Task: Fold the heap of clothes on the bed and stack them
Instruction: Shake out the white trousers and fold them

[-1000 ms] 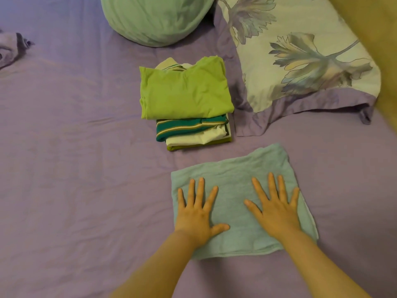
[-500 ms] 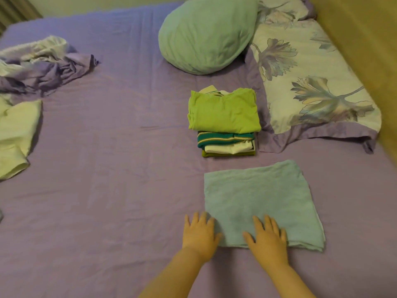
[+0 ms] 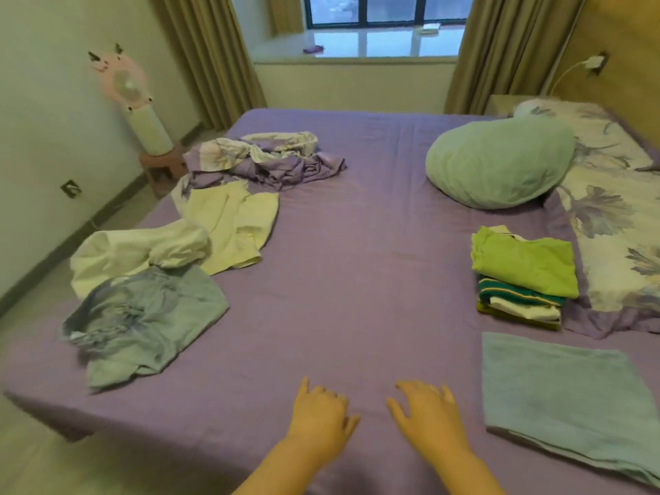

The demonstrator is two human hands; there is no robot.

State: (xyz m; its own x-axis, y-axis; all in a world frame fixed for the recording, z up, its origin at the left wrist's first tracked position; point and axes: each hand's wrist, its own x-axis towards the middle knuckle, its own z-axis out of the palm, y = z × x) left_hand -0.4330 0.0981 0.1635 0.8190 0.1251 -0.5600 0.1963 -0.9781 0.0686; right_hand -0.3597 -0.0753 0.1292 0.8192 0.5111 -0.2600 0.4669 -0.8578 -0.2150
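A folded light-teal cloth lies flat on the purple bed at the near right. Behind it stands a stack of folded clothes with a lime-green shirt on top. At the left lie unfolded clothes: a grey-blue garment, a white one, a pale yellow shirt and a crumpled purple floral piece. My left hand and my right hand hover palm down over the near bed edge, left of the teal cloth, fingers loosely spread, holding nothing.
A round light-green pillow and a floral pillow lie at the right. A pink fan stands on a stool by the left wall. Curtains and a window sill lie beyond the bed. Floor shows at the near left.
My hands have slid off the teal cloth toward me and to its left. The view has lifted and swung left, so the unfolded clothes and the room now show.
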